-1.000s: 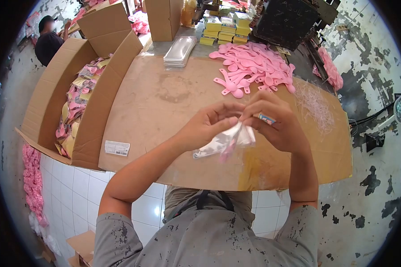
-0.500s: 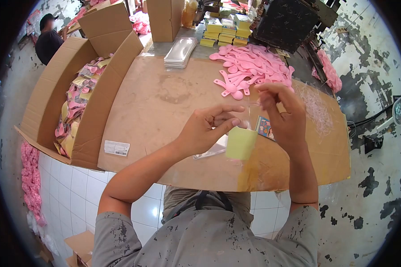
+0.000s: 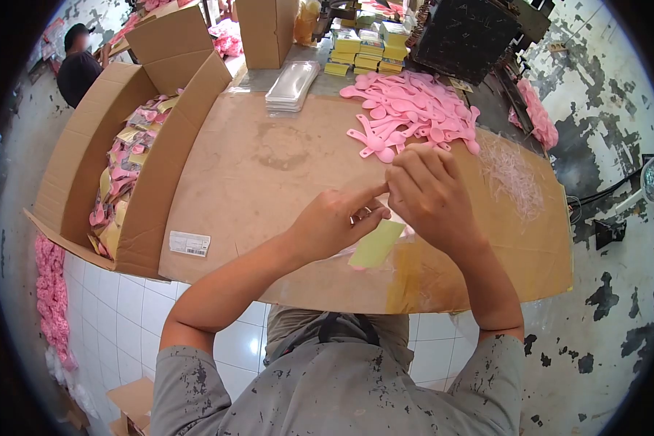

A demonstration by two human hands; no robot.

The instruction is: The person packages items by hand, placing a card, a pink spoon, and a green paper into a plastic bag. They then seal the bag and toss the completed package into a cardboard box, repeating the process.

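Observation:
My left hand (image 3: 330, 224) is closed in a pinch at the top edge of a pale yellow-green card (image 3: 376, 245), which hangs tilted over the cardboard-covered table (image 3: 298, 280). Whether a clear sleeve surrounds the card is hard to make out. Curled fingers of my right hand (image 3: 430, 200) meet the left fingertips just above the card; what they pinch, if anything, is hidden. Beyond the right hand lies a heap of pink plastic spoons (image 3: 421, 109). A tangle of thin clear strips (image 3: 517, 178) rests to its right.
An open carton (image 3: 152, 174) at left holds many packets (image 3: 127, 163) with pink and yellow contents. Clear plastic sleeves (image 3: 291, 87) are stacked at the back, near piles of cards (image 3: 367, 54) and a dark machine (image 3: 465, 36). A person (image 3: 82, 69) sits far left.
My right hand has come left and down, its fingers curling in to meet the left hand. The card has tilted, and the picture card seen on the table before is now covered.

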